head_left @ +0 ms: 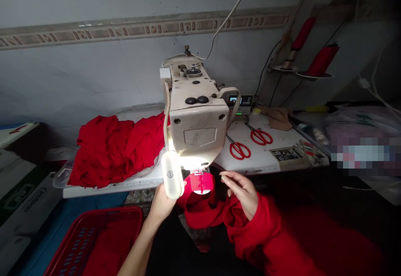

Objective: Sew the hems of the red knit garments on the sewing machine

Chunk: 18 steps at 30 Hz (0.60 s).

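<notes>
A loop of red fabric (pixel 200 217) runs under the head of a white sewing machine (pixel 200 125), its upper part brightly lit at the needle area. My left hand (pixel 163 203) is at the loop's left side, a fingertip against the cloth; the machine's lamp (pixel 172 175) hides most of its fingers, which seem closed on the edge. To the right of the needle, my right hand (pixel 242 192) is raised with thumb and forefinger pinched together. Whatever sits between those fingertips is too small to name. More red cloth bunches beneath my right wrist and covers that forearm.
A heap of red fabric (pixel 115 150) lies on the table left of the machine. Two pairs of red-handled scissors (pixel 239 150) lie to its right. A red basket (pixel 125 213) with cloth stands below left. Red thread cones (pixel 324 60) stand at the back right.
</notes>
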Tool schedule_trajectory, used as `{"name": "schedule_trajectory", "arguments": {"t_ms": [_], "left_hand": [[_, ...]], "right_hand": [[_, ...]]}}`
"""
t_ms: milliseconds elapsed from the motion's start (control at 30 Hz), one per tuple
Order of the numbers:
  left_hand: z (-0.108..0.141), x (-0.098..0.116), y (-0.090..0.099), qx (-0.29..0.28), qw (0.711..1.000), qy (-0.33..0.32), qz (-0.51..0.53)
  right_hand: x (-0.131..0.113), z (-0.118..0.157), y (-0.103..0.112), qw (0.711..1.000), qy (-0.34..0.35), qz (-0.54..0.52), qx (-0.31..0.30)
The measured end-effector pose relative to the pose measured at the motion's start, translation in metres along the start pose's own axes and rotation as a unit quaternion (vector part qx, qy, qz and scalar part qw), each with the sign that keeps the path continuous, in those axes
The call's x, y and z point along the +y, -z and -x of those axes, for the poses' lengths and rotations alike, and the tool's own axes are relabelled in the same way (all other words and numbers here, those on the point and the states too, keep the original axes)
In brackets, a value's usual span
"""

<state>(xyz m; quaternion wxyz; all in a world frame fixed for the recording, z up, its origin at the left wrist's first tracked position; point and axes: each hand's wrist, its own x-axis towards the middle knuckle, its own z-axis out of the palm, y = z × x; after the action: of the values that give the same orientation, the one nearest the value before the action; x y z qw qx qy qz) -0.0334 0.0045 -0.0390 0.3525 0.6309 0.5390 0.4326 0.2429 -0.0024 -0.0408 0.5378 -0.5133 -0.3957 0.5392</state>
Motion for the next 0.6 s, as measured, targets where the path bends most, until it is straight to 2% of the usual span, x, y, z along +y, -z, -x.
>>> {"name": "schedule_trajectory", "arguments": {"t_ms": [133, 233, 333, 433, 500, 533, 600], "left_hand": [[0.008, -0.01, 0.029, -0.018, 0.996, 0.07, 0.044], [0.009, -0.005, 0.038, -0.001, 0.993, 0.092, 0.076], [0.011, 0.009, 0.028, 0.031, 0.993, 0.082, 0.081], [0.021, 0.022, 0.007, 0.045, 0.987, 0.1, 0.116], [0.031, 0.027, -0.006, 0.015, 0.982, 0.124, 0.144], [0.036, 0.028, -0.01, -0.017, 0.98, 0.129, 0.153], [0.045, 0.029, -0.013, -0.122, 0.973, 0.112, 0.16]], "right_hand": [[0.001, 0.029, -0.008, 0.998, -0.048, 0.012, -0.049], [0.007, 0.045, -0.022, 0.99, -0.074, 0.046, -0.113], [0.015, 0.048, -0.036, 0.984, -0.086, 0.063, -0.14], [0.016, 0.047, -0.042, 0.982, -0.049, 0.093, -0.16], [0.01, 0.047, -0.042, 0.977, -0.013, 0.11, -0.183], [0.005, 0.048, -0.041, 0.976, 0.003, 0.112, -0.188], [-0.006, 0.052, -0.038, 0.976, 0.033, 0.106, -0.185]]}}
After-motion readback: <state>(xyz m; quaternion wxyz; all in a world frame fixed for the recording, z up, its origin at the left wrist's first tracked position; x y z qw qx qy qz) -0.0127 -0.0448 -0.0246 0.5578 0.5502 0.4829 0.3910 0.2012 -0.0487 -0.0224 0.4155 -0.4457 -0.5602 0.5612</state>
